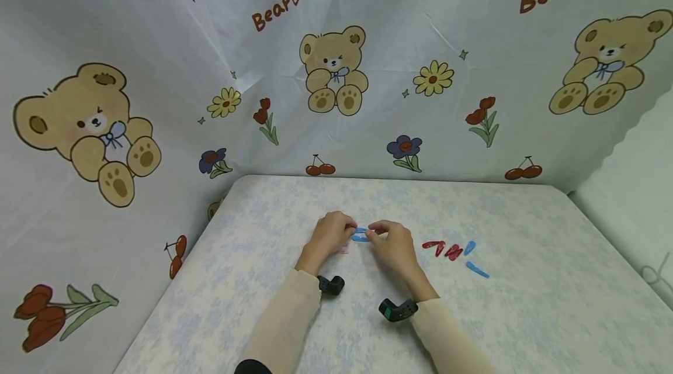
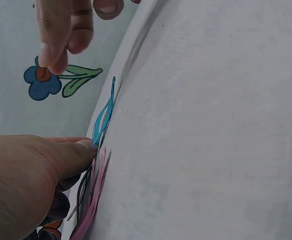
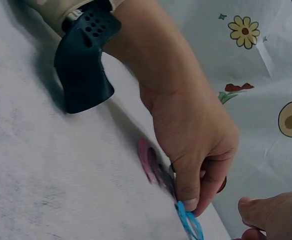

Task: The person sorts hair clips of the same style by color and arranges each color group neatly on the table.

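Thumb and fingertips of my left hand (image 1: pixel 331 232) pinch the near end of a slim blue hair clip (image 2: pixel 104 117) at the table surface. In the head view, blue clips (image 1: pixel 360 239) lie one above the other between both hands. My right hand (image 1: pixel 391 242) hovers just right of them; in the left wrist view its bent fingers stand apart from the clip, with nothing seen in them. Pink clips (image 1: pixel 343 249) lie below the left hand, partly hidden by it. Dark strips beside the pink clips in the left wrist view are unclear; they may be shadows.
Right of the hands lie several red clips (image 1: pixel 453 252) and two blue clips (image 1: pixel 477 269). The pale mottled table (image 1: pixel 526 228) meets a bear-print curtain (image 1: pixel 389 123) at the back and left. Each wrist wears a dark band (image 1: pixel 398 310).
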### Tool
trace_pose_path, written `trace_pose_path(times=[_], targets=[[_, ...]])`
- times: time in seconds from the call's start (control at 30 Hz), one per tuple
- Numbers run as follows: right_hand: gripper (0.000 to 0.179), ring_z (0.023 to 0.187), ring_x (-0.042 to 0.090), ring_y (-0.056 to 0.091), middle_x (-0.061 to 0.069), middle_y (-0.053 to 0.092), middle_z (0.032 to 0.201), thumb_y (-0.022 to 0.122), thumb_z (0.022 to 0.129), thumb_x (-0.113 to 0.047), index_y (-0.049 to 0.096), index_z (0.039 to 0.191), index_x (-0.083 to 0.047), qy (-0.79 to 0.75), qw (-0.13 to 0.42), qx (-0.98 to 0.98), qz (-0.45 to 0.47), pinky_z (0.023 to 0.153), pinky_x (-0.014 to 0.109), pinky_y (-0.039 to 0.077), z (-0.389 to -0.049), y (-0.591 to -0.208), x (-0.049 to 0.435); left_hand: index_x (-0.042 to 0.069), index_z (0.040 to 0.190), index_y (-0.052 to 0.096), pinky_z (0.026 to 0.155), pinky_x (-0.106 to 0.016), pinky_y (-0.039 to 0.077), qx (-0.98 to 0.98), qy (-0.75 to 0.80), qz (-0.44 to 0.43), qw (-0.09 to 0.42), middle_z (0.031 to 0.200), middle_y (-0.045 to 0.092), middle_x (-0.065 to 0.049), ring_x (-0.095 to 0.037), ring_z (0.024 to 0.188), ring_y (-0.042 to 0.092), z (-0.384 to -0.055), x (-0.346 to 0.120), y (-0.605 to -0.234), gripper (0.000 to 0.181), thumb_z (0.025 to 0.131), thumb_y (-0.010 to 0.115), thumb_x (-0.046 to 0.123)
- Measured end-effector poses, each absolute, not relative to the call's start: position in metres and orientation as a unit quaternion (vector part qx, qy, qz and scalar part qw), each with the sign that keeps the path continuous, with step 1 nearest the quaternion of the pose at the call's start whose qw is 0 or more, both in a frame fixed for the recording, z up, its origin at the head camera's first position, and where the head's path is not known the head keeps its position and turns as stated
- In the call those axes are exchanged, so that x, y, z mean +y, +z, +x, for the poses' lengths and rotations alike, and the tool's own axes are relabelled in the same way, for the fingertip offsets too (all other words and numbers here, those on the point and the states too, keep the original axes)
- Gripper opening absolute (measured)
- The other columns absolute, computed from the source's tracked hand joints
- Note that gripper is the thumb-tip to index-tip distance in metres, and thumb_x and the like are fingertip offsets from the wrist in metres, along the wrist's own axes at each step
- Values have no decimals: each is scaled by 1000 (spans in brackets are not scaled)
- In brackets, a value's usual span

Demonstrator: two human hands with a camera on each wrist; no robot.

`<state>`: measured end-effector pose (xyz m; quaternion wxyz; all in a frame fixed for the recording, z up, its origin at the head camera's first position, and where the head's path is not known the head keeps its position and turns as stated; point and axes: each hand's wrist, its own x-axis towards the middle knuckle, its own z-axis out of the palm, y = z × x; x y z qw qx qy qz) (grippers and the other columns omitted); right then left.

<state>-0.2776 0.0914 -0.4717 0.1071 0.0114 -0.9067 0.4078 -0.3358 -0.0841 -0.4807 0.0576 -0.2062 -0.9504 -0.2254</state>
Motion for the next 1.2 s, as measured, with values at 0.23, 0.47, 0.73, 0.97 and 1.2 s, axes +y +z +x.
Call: trace_pose_path(times=[0.23,0.47,0.73,0.97,1.2], targets=[[22,77,20,61,4,74,96,72,93,-34,78,106,-18,404,128,-906,11,62,31,43,-275,-457,99,21,103,81,86,-38,56,-953,-220,-200,58,102,77,5,-14,97,70,-336,-83,-481,14,96,68,20],[22,82,21,64,5,74,96,73,92,-34,78,106,-18,393,143,-908,10,64,31,45,-269,-451,101,21,103,81,86,-38,56,-955,-215,-196,61,102,77,5,-15,97,71,-335,-82,-482,14,96,69,21],[24,79,22,62,7,73,98,73,93,-33,77,108,-16,378,155,-913,-3,62,30,43,-266,-444,121,21,106,81,87,-38,56,-957,-202,-196,66,105,77,5,-15,99,71,-334,-82,-478,15,96,68,22],[26,76,22,60,10,72,101,72,93,-33,77,111,-15,356,168,-919,-7,62,30,43,-258,-435,143,21,109,80,91,-41,55,-956,-207,-198,62,109,77,4,-17,105,70,-332,-82,-473,17,97,68,22],[28,71,20,60,12,71,104,70,95,-33,75,115,-14,328,174,-928,-15,60,30,45,-249,-434,163,20,108,80,90,-40,55,-954,-212,-201,63,108,77,3,-17,103,71,-330,-83,-474,17,97,67,21]])
